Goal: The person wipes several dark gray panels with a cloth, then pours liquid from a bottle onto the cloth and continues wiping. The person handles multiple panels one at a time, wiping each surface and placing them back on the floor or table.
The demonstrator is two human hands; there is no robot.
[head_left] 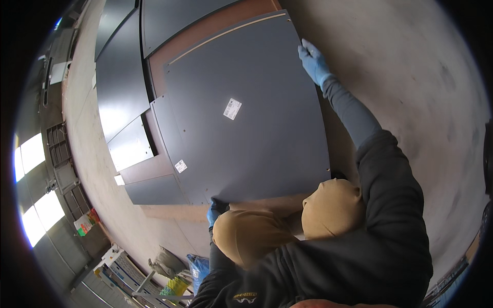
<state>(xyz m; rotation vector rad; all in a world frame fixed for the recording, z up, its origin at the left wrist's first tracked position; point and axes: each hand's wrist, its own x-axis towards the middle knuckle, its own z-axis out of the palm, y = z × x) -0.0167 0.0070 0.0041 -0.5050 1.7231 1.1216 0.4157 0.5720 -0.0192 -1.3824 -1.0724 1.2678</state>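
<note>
A bare concrete floor (411, 77) spreads around us, and off to the left a grey wall lets in hard daylight through bright windows (43, 215). On the floor in front of the crouching person is a large dark grey panel (277, 138), lying over a reddish-brown sheet (169, 49), with a pale strip (226, 38) along its far edge, a few small holes near its borders and a white label (232, 109) set askew near its middle. The person's right hand (314, 62), in a blue glove, is at the panel's right edge near the far corner, fingers bent and close together; I can't tell from here whether they clamp it. The left hand (211, 211), also gloved in blue, is by the near edge, beside the left knee, its fingers too shadowed for me to judge their state. Both knees (334, 208), in tan trousers, sit just short of that edge. To the panel's left are other dark panels (120, 77), one catching a strong glare. Farther out, at the lower left, I see a blue plastic bag (199, 269) beside something yellow-green (174, 287)
</note>
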